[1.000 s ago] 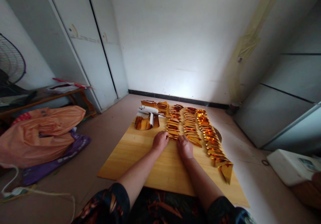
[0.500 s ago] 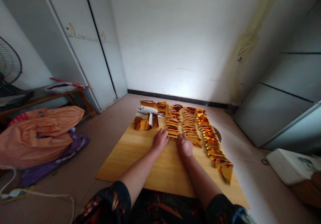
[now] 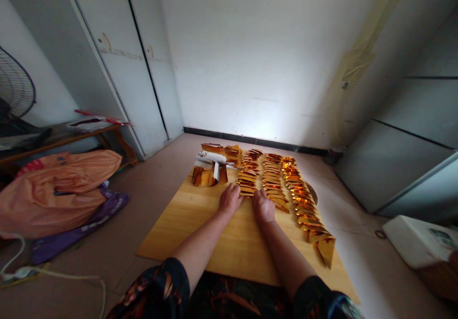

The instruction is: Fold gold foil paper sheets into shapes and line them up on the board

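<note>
Folded gold foil paper pieces lie in three overlapping rows on a wooden board. At the near end of the left row [image 3: 249, 173], my left hand [image 3: 230, 198] has its fingers closed on the left end of the nearest folded gold paper piece [image 3: 246, 194]. Opposite it, my right hand [image 3: 264, 205] is curled shut at that piece's right end. My fingertips are partly hidden behind my knuckles. Close to my right hand runs the middle row [image 3: 274, 180]. Farther right, the longest row [image 3: 304, 200] ends in a pointed piece near the board's right edge.
On the board [image 3: 186, 223], left of the rows, lie curled gold sheets [image 3: 203, 176] and a white paper bundle [image 3: 211, 157]. An orange bag [image 3: 71, 180] and a fan [image 3: 14, 85] are at left. A white box [image 3: 415, 240] stands on the floor at right.
The view has shifted slightly, so everything appears a little to the right. Both hands stay at the same end of the left row, with hardly any movement.
</note>
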`<control>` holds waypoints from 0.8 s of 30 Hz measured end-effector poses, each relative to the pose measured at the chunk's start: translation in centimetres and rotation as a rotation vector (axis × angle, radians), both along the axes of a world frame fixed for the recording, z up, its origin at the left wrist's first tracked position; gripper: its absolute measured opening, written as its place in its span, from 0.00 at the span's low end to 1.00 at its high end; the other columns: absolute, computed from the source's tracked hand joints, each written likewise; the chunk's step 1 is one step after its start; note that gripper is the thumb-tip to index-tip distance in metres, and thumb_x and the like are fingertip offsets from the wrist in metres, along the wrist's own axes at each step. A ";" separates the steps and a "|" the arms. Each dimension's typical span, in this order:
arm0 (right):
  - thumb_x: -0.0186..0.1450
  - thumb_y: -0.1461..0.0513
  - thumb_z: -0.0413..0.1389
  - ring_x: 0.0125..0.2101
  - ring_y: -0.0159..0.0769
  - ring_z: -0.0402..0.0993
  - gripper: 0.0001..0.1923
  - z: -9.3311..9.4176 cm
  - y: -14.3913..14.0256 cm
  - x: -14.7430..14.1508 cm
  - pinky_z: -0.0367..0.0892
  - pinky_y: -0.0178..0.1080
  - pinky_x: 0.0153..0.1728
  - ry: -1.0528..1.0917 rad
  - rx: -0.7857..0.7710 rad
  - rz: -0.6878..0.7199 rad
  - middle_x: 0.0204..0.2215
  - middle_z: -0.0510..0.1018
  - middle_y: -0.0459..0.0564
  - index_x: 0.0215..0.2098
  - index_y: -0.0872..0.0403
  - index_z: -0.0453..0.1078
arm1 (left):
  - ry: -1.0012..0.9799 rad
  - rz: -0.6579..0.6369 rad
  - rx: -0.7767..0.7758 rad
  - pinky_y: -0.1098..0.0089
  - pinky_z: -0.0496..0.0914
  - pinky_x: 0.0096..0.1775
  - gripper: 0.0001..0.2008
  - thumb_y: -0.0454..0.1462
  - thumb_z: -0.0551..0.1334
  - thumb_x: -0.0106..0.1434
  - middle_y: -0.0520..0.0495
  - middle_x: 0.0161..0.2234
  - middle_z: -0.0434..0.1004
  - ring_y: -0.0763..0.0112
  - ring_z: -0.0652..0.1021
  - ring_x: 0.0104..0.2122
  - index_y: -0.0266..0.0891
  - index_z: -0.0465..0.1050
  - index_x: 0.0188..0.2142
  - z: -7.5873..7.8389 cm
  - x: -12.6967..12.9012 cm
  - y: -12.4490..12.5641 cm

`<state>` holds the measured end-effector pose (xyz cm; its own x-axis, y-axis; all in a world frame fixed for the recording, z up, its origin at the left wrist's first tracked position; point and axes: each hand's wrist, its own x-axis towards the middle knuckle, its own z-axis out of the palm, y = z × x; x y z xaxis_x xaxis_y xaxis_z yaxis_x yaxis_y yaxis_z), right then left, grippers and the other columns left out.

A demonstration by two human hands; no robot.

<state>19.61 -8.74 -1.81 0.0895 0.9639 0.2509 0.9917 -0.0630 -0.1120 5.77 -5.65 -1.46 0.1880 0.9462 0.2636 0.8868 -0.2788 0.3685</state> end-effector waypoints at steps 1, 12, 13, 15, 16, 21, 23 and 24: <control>0.68 0.61 0.45 0.22 0.27 0.67 0.11 0.1 0.0 0.0 0.48 0.33 0.21 0.003 0.003 0.002 0.38 0.73 0.51 0.38 0.53 0.69 | -0.003 0.001 -0.001 0.70 0.65 0.36 0.04 0.36 0.62 0.58 0.46 0.35 0.70 0.67 0.72 0.36 0.39 0.70 0.32 0.0 0.0 0.0; 0.66 0.65 0.47 0.21 0.26 0.62 0.09 -0.1 -2.9 0.1 0.44 0.33 0.20 0.028 0.122 0.200 0.33 0.73 0.49 0.33 0.54 0.68 | -0.230 -0.068 0.187 0.71 0.68 0.39 0.05 0.32 0.62 0.55 0.48 0.35 0.70 0.69 0.72 0.36 0.39 0.70 0.33 -1.6 -2.3 -1.2; 0.66 0.65 0.46 0.21 0.25 0.62 0.09 -0.3 -3.3 0.1 0.45 0.33 0.20 0.032 0.139 0.230 0.32 0.72 0.48 0.32 0.54 0.68 | -0.268 -0.044 0.211 0.71 0.68 0.40 0.03 0.32 0.61 0.56 0.48 0.34 0.70 0.70 0.73 0.36 0.39 0.70 0.32 -1.7 -3.0 -1.2; 0.66 0.66 0.46 0.21 0.25 0.62 0.10 -0.8 -4.0 0.0 0.46 0.33 0.21 0.034 0.168 0.305 0.30 0.72 0.47 0.30 0.55 0.67 | -0.360 0.098 0.239 0.72 0.68 0.38 0.03 0.34 0.59 0.58 0.49 0.33 0.71 0.71 0.73 0.33 0.39 0.71 0.32 -1.5 -4.6 -0.6; 0.65 0.66 0.46 0.22 0.25 0.63 0.10 -1.0 -4.4 -0.1 0.47 0.32 0.21 0.035 0.180 0.350 0.28 0.71 0.46 0.29 0.55 0.67 | -0.390 0.195 0.238 0.71 0.68 0.38 0.04 0.35 0.59 0.58 0.48 0.33 0.72 0.70 0.73 0.33 0.39 0.72 0.33 -1.3 -5.4 -0.1; 0.65 0.66 0.46 0.23 0.26 0.64 0.10 -1.6 -5.2 -0.6 0.50 0.31 0.24 0.041 0.207 0.514 0.26 0.70 0.45 0.28 0.55 0.66 | -0.319 0.494 0.058 0.68 0.67 0.42 0.17 0.40 0.60 0.56 0.41 0.41 0.75 0.62 0.74 0.42 0.37 0.73 0.44 0.4 -7.9 3.4; 0.65 0.66 0.47 0.23 0.26 0.65 0.10 -1.7 -5.2 -0.7 0.51 0.31 0.24 0.044 0.202 0.511 0.26 0.71 0.45 0.28 0.55 0.66 | -0.277 0.513 -0.032 0.68 0.66 0.41 0.17 0.41 0.59 0.57 0.40 0.40 0.76 0.60 0.74 0.42 0.35 0.74 0.44 0.9 -8.0 4.5; 0.65 0.66 0.47 0.23 0.26 0.65 0.09 -1.7 -5.2 -0.7 0.51 0.31 0.24 0.045 0.198 0.505 0.26 0.71 0.45 0.28 0.55 0.66 | -0.270 0.512 -0.054 0.68 0.66 0.40 0.16 0.41 0.58 0.57 0.39 0.38 0.76 0.60 0.75 0.41 0.35 0.75 0.42 1.0 -7.9 4.9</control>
<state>18.92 -13.97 -3.47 -0.3575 0.8245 0.4386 0.8871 0.4467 -0.1166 -2.10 -0.79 -0.45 -0.3641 0.9124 0.1871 0.7761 0.1862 0.6025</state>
